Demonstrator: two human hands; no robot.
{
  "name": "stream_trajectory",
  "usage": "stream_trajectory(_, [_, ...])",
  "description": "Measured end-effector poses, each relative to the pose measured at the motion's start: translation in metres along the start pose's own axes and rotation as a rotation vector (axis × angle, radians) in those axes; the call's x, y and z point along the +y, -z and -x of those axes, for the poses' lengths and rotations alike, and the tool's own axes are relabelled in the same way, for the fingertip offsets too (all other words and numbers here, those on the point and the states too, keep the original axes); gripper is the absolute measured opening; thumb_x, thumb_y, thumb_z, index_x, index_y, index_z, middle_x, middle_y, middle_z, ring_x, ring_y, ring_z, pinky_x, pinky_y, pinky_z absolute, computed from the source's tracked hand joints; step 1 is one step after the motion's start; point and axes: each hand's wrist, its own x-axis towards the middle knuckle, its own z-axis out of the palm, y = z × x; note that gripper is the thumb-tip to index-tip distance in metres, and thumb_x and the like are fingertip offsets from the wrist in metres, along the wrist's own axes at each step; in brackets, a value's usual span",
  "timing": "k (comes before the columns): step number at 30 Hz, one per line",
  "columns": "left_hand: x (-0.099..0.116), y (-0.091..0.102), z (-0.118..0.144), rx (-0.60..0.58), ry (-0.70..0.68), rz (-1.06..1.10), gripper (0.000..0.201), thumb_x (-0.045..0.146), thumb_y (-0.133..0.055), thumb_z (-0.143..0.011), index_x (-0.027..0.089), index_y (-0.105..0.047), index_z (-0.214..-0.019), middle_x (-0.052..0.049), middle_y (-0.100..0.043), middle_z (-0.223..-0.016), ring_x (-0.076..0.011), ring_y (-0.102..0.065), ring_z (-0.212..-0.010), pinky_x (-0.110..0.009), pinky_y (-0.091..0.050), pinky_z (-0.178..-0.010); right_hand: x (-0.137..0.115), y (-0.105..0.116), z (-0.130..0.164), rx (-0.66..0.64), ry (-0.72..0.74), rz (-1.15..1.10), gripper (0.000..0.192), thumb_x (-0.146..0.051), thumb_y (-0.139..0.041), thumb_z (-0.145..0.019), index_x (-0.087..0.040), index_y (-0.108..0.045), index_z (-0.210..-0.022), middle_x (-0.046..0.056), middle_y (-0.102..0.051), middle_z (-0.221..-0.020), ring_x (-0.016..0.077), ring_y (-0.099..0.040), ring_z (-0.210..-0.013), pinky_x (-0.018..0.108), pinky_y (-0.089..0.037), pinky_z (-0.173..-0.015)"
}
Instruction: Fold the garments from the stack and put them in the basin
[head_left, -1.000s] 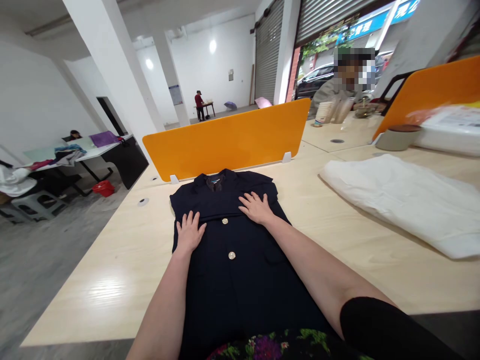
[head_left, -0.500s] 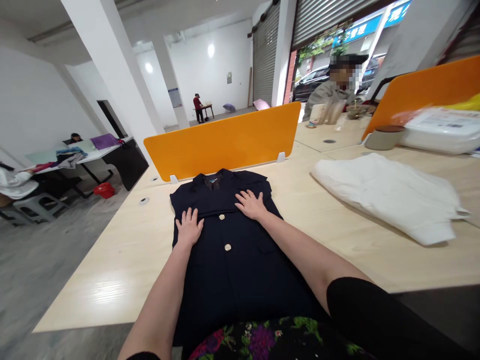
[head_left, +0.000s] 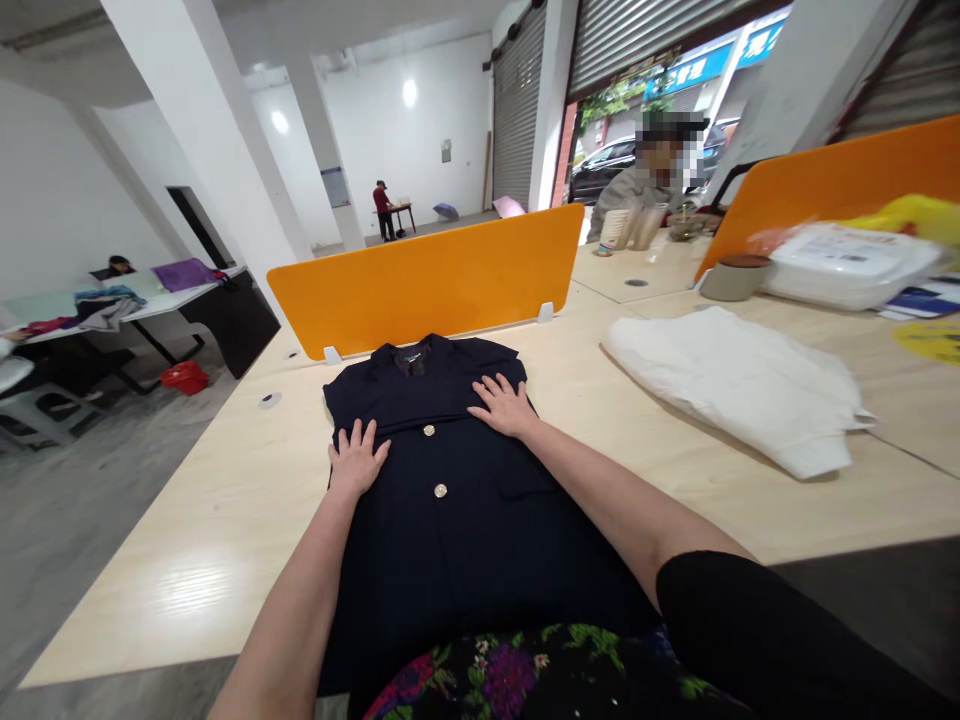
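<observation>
Pale wooden desk point(head_left: 225, 520), navy jacket point(head_left: 450, 500), both hands' fingers flat, released, collar label unreadable.

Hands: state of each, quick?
Left hand: open, flat on the jacket, holding nothing.
Right hand: open, flat on the jacket, holding nothing.

Little has shifted. The left hand point(head_left: 355, 460) has slid a touch outward toward the edge of the dark jacket point(head_left: 450, 500), fingers spread flat. The right hand point(head_left: 504, 405) has crept slightly nearer the collar, palm pressed down on the cloth.
</observation>
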Motion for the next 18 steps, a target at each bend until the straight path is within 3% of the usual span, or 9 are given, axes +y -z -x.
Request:
stream_trajectory(4, [0.006, 0.014, 0.003, 0.008, 0.002, -0.024, 0.064, 0.055, -0.027, -0.093, 0.026, -0.025, -0.15, -0.009, -0.021, -0.158, -0.0387, -0.022, -0.141, -0.061, -0.025, -0.107, -0.005, 0.014, -0.002, -0.045, -0.024, 0.002, 0.068, -0.061, -0.022, -0.094, -0.025, -0.025, -0.151, 0.004, -0.018, -0.158, 0.0323, -0.01, -0.145, 0.066, -0.012, -0.11])
stream_trajectory(8, [0.004, 0.025, 0.045, 0.054, -0.101, -0.054, 0.062, 0.052, -0.028, -0.095, 0.023, -0.031, -0.148, -0.01, -0.021, -0.157, -0.036, -0.02, -0.142, -0.061, -0.026, -0.108, -0.007, 0.027, 0.033, -0.065, 0.013, -0.012, 0.068, -0.06, -0.03, -0.093, -0.027, -0.021, -0.152, 0.004, -0.014, -0.159, 0.0343, -0.011, -0.144, 0.066, -0.015, -0.109])
stream_trajectory(13, [-0.004, 0.01, 0.127, 0.108, -0.38, -0.023, 0.057, 0.053, -0.032, -0.094, 0.029, -0.034, -0.147, -0.005, -0.028, -0.156, -0.0297, -0.023, -0.143, -0.055, -0.026, -0.111, -0.006, 0.019, 0.109, -0.074, 0.245, -0.012, 0.065, -0.062, -0.027, -0.093, -0.03, -0.033, -0.148, 0.005, -0.025, -0.157, 0.0323, -0.018, -0.143, 0.062, -0.018, -0.111])
stream_trajectory(15, [-0.003, 0.004, 0.143, 0.126, -0.385, -0.022, 0.056, 0.051, -0.034, -0.095, 0.028, -0.037, -0.146, -0.005, -0.03, -0.154, -0.03, -0.024, -0.143, -0.056, -0.023, -0.113, -0.007, 0.016, 0.123, -0.062, 0.272, 0.008, 0.062, -0.06, -0.027, -0.094, -0.029, -0.036, -0.147, 0.006, -0.03, -0.155, 0.032, -0.022, -0.142, 0.06, -0.018, -0.112])
stream_trajectory(18, [-0.007, 0.004, 0.143, 0.093, -0.386, 0.021, 0.054, 0.047, -0.037, -0.094, 0.028, -0.039, -0.144, -0.005, -0.032, -0.154, -0.0301, -0.025, -0.142, -0.056, -0.024, -0.113, -0.004, 0.02, 0.125, -0.088, 0.281, -0.021, 0.059, -0.057, -0.03, -0.094, -0.029, -0.038, -0.145, 0.006, -0.032, -0.154, 0.0315, -0.025, -0.141, 0.06, -0.021, -0.111])
